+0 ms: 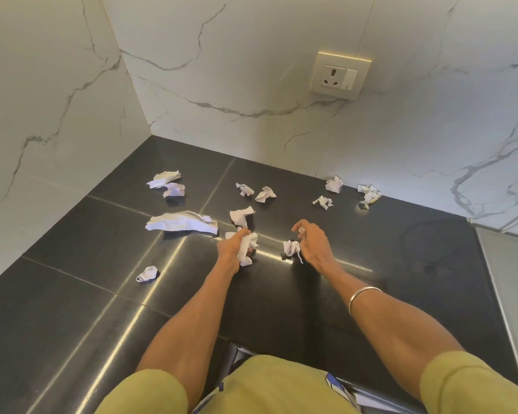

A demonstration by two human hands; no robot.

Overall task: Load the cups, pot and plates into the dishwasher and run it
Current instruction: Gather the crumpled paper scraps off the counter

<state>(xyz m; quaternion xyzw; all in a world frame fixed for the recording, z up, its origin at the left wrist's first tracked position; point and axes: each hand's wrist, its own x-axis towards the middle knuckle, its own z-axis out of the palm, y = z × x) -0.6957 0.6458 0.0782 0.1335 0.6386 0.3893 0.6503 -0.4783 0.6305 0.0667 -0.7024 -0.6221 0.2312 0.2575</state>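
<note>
Left hand (pixel 234 245): centre of frame, fingers curled round a crumpled paper wad (pixel 247 249).
Right hand (pixel 311 242): just right of it, pinching a second paper scrap (pixel 292 248).
Handling: paper looks light, soft, crushable; take it anywhere.
Bench (pixel 72 309): dark, strewn with more scraps.
Cups, pot, plates, dishwasher: none in view.
Writing: none legible.

A glossy black stone countertop (pixel 72 294) is littered with crumpled white paper scraps (pixel 181 221) below polished, grey-veined marble wall tiles (pixel 251 70).
</note>
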